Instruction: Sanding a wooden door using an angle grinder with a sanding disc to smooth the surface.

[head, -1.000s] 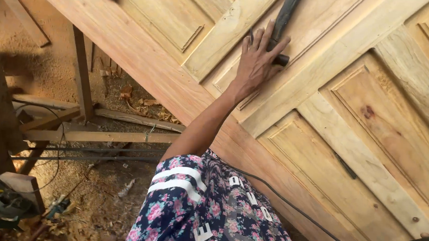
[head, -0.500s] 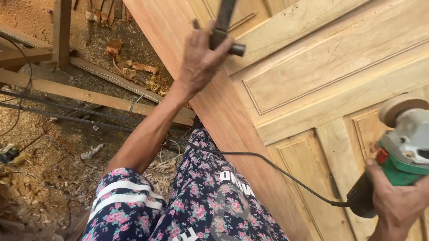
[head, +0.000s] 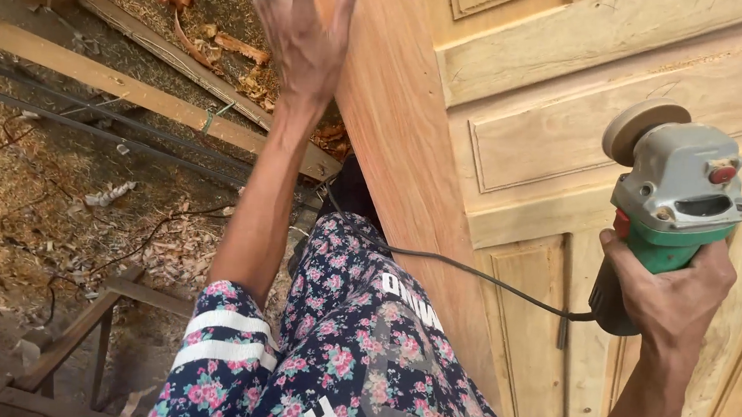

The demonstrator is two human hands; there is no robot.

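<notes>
Two hands doing different jobs: right hand (head: 675, 305) at 4 o'clock has its grip wrapped tight round the green angle grinder (head: 672, 203), disc held off the panelled wooden door (head: 560, 159), while left hand (head: 304, 27) at 11 o'clock is empty, fingers spread beside the door's edge.

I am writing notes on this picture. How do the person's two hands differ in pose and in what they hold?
The right hand is shut around the green body of the angle grinder; the left hand is open with fingers spread and holds nothing. The left hand is raised beside the wooden door; the right hand sits lower. Both are bare.
</notes>
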